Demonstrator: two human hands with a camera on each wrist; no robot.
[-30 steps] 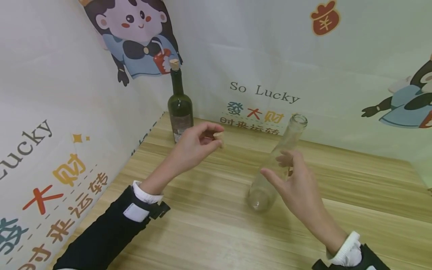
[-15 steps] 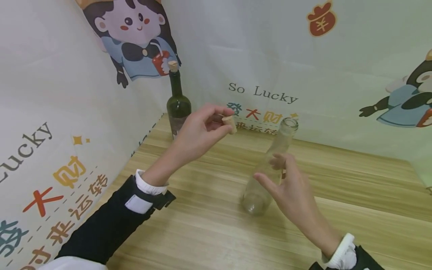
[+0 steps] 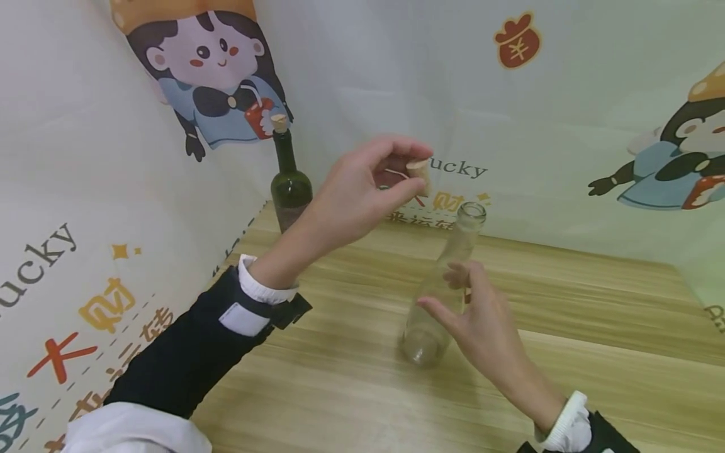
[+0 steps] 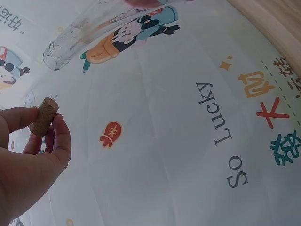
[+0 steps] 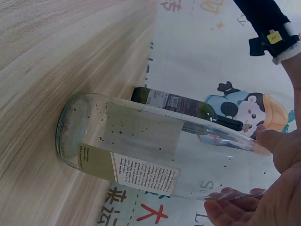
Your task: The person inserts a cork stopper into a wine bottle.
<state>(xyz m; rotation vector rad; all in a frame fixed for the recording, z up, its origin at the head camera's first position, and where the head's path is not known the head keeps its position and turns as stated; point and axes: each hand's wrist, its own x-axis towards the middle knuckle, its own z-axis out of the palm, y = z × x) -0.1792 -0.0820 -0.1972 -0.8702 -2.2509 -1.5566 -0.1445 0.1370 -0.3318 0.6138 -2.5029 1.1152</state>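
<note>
My left hand (image 3: 357, 195) pinches a short cork (image 3: 420, 174) between thumb and fingertips. It holds the cork in the air, up and to the left of the mouth of a clear glass bottle (image 3: 427, 308). In the left wrist view the cork (image 4: 44, 116) shows its flat end and speckled side. My right hand (image 3: 489, 327) grips the clear bottle around its upper body, thumb on the near side and fingers behind. The bottle's mouth is uncovered, and its base meets the tabletop. In the right wrist view a printed label (image 5: 129, 169) shows on the bottle's side, with dark specks on the glass.
A dark green wine bottle (image 3: 291, 189) with a cork (image 3: 279, 123) in its neck stands at the back left corner, partly behind my left wrist. Printed cloth walls (image 3: 362, 75) close off the back and left of the wooden table (image 3: 340, 377).
My left hand has risen and moved right with its cork, closer to the clear bottle's mouth. The clear bottle has shifted slightly left with my right hand. The view has also turned a little.
</note>
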